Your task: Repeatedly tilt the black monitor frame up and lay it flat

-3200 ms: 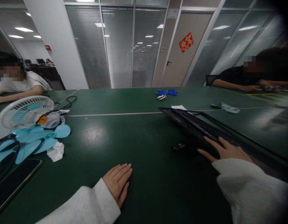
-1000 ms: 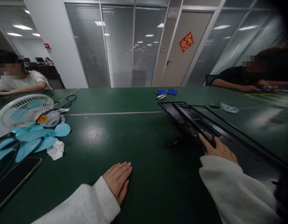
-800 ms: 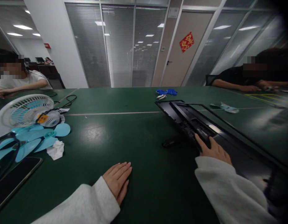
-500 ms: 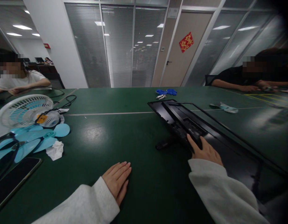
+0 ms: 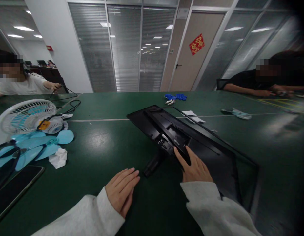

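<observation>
In front of me a black monitor back cover lies slanted on the green table, a stand neck jutting out from its near edge. A thin black bezel frame runs along its far side and right end. My right hand grips the cover near its middle edge, thumb and forefinger spread over it; the undersides of its fingers are hidden. To the left, my left hand rests on the table with its fingers stretched out, holding nothing, a little short of the stand neck.
At left are a white fan cage, blue fan blades, crumpled tissue and a phone. Blue gloves, white papers and a pale wrapper lie farther back. Two people sit across the table.
The monitor back cover and bezel frame have slid left and nearer with my right hand, uncovering white papers behind. My left hand has hardly moved. The person at left has raised a hand.
</observation>
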`<state>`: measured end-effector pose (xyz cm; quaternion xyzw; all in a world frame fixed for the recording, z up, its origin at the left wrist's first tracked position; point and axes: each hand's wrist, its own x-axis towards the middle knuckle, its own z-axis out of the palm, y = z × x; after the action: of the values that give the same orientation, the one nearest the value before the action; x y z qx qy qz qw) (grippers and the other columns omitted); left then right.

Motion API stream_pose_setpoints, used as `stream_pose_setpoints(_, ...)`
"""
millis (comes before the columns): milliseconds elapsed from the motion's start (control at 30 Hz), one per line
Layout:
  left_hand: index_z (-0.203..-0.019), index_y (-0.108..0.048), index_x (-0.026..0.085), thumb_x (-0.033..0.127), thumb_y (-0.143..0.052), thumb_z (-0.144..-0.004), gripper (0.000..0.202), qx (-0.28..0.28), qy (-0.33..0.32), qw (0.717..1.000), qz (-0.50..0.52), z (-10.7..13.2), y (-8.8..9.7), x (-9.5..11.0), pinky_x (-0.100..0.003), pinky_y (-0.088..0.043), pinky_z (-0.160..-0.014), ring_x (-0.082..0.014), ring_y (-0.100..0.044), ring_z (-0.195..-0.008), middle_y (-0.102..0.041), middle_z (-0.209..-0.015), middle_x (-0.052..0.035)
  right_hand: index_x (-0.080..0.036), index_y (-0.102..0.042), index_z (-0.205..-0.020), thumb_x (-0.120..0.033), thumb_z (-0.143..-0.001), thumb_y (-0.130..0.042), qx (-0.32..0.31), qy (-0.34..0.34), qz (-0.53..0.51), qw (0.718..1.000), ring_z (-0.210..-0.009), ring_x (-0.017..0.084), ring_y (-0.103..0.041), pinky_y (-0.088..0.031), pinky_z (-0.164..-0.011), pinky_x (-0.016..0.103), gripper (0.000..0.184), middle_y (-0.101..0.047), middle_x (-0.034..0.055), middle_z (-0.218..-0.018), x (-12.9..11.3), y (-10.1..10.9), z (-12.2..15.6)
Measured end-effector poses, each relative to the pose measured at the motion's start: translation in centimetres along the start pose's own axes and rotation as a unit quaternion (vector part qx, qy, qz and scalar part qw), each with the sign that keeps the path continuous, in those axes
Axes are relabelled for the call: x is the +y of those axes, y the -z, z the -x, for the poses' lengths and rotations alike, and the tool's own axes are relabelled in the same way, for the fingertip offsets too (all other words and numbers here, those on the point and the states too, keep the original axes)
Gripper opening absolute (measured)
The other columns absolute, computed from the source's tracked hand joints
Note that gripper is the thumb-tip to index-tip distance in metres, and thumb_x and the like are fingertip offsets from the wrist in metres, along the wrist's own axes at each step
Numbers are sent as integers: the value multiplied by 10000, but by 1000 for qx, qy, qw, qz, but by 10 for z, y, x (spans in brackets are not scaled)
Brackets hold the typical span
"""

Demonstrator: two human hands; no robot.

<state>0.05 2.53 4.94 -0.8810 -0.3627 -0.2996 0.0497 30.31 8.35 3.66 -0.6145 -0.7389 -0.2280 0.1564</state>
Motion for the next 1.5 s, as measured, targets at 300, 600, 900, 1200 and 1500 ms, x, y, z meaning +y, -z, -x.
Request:
stream_pose_setpoints(300,-1257,-525,61,99,-374,-874,413,31,-103,992,-60,-2,19,10,-434,-400,-1070,-256,-404,-1311,-521,-1343,-103,-272,-286,-1454,2,-690,-453,17,145,-125,981,-1272,319,-395,-424,-968,471,830,-266,160,-1474,-43,29,6)
stream_pose_setpoints(600,-1192,-602,136,103,-298,-954,388,105,-122,976,-149,-2,21,20,-353,-283,-1140,-166,-465,-1268,-550,-1320,-34,-278,-311,-1442,-90,-784,-415,27,273,-204,940,-1307,269,-356,-440,-954,457,692,-277,147,-1478,-55,47,6)
stream_pose_setpoints(900,-976,-696,268,169,-537,-920,195,154,-187,949,-204,-2,17,29,-354,-304,-1143,-92,-535,-1180,-682,-1098,92,-318,-298,-1441,-183,-731,-471,-54,333,-235,911,-1305,242,-358,-412,-985,433,743,-262,119,-1487,-44,62,-5)
stream_pose_setpoints(1200,-1089,-674,237,228,-489,-941,237,154,-218,943,-198,-2,21,15,-305,-449,-1027,-147,-615,-1088,-637,-1205,6,-377,-267,-1439,-431,-708,-663,-88,320,-170,928,-1350,301,-295,-262,-1066,572,833,-302,87,-1489,-47,86,-13)
stream_pose_setpoints(1500,-1130,-653,237,228,-469,-954,254,140,-196,950,-199,-5,20,12,-280,-451,-1010,-153,-615,-1092,-615,-1240,-11,-301,-281,-1448,-485,-782,-608,-53,230,-173,956,-1133,270,-525,-371,-995,537,764,-562,111,-1232,-53,75,-20)
